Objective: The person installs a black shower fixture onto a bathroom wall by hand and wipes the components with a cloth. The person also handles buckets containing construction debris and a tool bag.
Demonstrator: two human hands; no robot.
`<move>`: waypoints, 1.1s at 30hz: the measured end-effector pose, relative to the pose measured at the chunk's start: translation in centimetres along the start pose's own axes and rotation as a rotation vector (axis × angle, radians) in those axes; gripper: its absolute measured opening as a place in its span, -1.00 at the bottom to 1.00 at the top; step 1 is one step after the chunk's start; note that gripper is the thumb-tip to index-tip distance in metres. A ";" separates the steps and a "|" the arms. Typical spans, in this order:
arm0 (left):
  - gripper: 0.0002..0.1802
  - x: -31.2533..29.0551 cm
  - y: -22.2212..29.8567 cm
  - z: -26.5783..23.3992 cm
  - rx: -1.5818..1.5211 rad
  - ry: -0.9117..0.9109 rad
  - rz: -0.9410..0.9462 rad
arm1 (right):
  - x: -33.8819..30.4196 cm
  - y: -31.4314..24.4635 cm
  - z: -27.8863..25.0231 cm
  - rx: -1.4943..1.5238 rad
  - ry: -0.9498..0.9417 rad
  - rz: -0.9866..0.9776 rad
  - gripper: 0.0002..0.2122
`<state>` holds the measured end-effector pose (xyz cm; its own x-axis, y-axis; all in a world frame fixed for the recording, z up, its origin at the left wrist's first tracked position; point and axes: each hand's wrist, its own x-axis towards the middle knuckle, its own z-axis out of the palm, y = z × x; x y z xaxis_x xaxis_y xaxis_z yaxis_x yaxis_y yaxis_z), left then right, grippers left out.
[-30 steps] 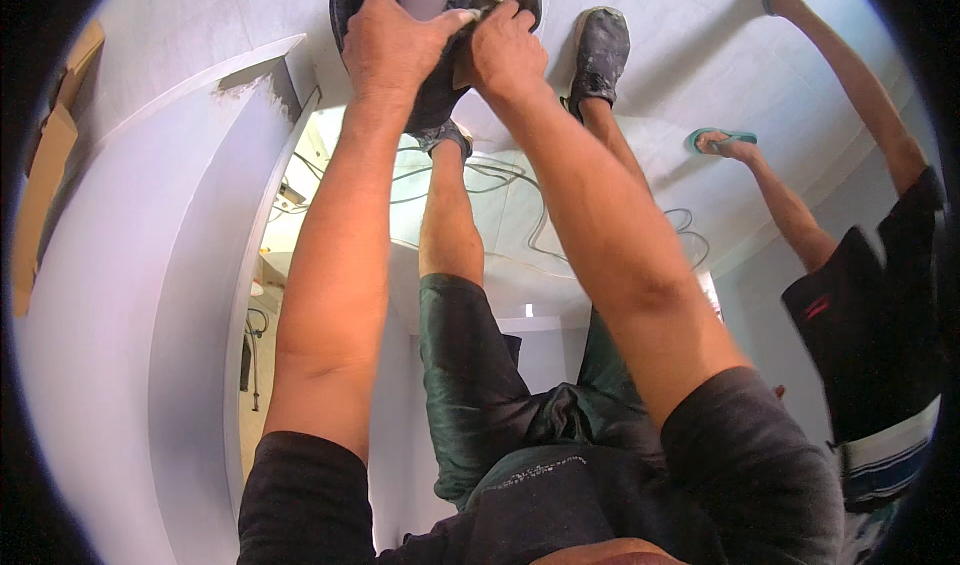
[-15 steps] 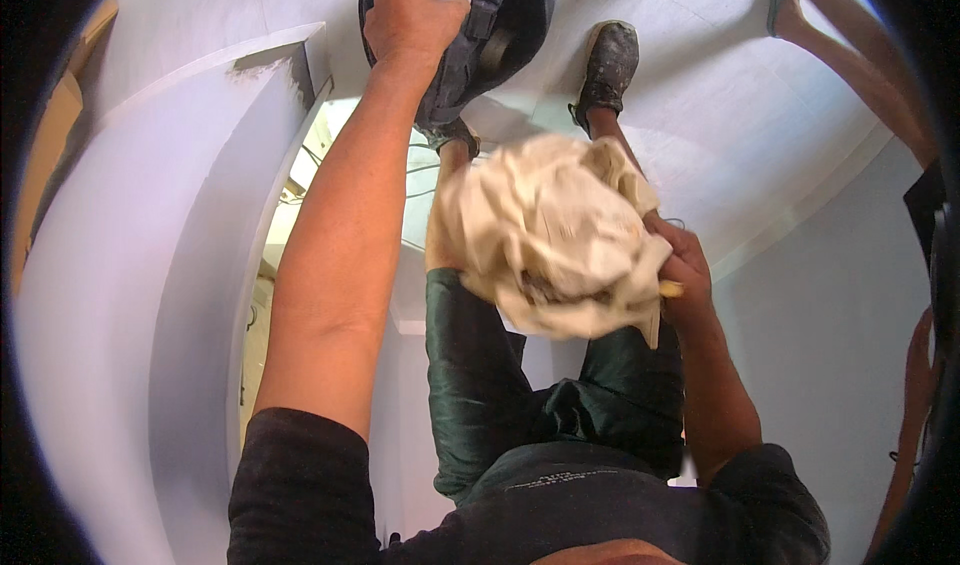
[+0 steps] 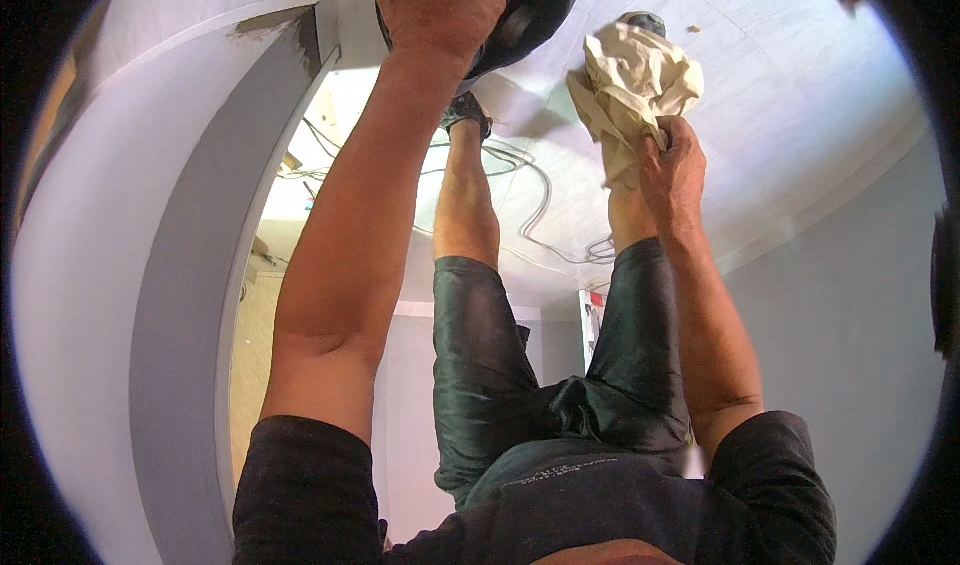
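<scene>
My left hand (image 3: 440, 5) is stretched forward with its fingers wrapped over a dark rounded object (image 3: 530, 10) at the top of the view. My right hand (image 3: 672, 160) grips a crumpled beige cloth (image 3: 630, 80), held up to the right of that dark object and apart from it. Below the hands I see my own legs in dark green shorts (image 3: 520, 365) and my feet in dark shoes (image 3: 465, 110) on a pale tiled floor (image 3: 800, 85).
A white and grey wall edge (image 3: 190, 295) runs down the left side. Thin cables (image 3: 540, 205) lie looped on the floor between my legs. A grey wall (image 3: 850, 345) rises at the right.
My right hand let go of the dark object, drew back with the beige cloth, then lifted it forward again to the right. My left hand stays on the dark object.
</scene>
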<state>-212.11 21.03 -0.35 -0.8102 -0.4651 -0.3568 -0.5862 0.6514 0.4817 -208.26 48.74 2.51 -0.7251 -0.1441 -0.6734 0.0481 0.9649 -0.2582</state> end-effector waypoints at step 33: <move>-0.65 -16.7 3.5 7.6 -1.392 -0.716 -1.065 | 1.1 -0.8 0.6 0.864 -0.236 0.423 -0.71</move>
<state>-200.60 35.66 1.20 -0.2137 0.2490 -0.9446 -0.6573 -0.7520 -0.0495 -208.72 47.66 1.55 -0.3820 0.0446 -0.9231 0.8240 0.4687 -0.3183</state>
